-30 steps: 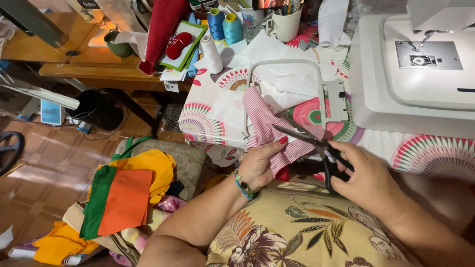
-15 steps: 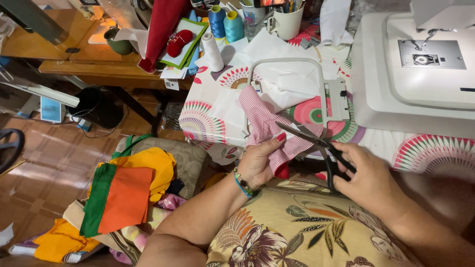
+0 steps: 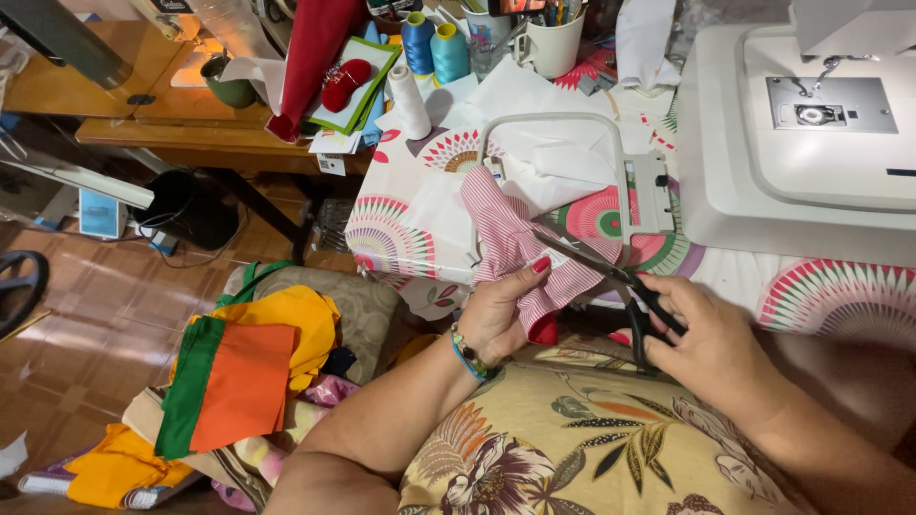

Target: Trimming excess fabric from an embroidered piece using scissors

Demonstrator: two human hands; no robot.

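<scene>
Risk noted: thumb of left hand (image 3: 498, 319) sat close to the blades of the scissors (image 3: 611, 277); a slip of the cloth could bring skin into the cut. Second risk: striped cloth (image 3: 520, 253) hung slack below the grip, so could bunch between the blades and give a crooked edge. Third: cloth lay partly over the white hoop frame (image 3: 563, 181) on the tabletop (image 3: 401, 224), so blade tips might snag the paper beneath.

Left hand: fingers closed, pinching the red-and-white striped cloth between thumb and fingers, held up at the tabletop edge above the lap. Right hand (image 3: 711, 339): curled through the black scissor handles, gripping them; blades seemed parted slightly, tips at the cloth edge just beside the left thumb.

Also seen: white sewing machine (image 3: 821, 133) to the right, thread cones (image 3: 434, 52) at the back, orange and green cloth pile (image 3: 234, 381) down on the left.
</scene>
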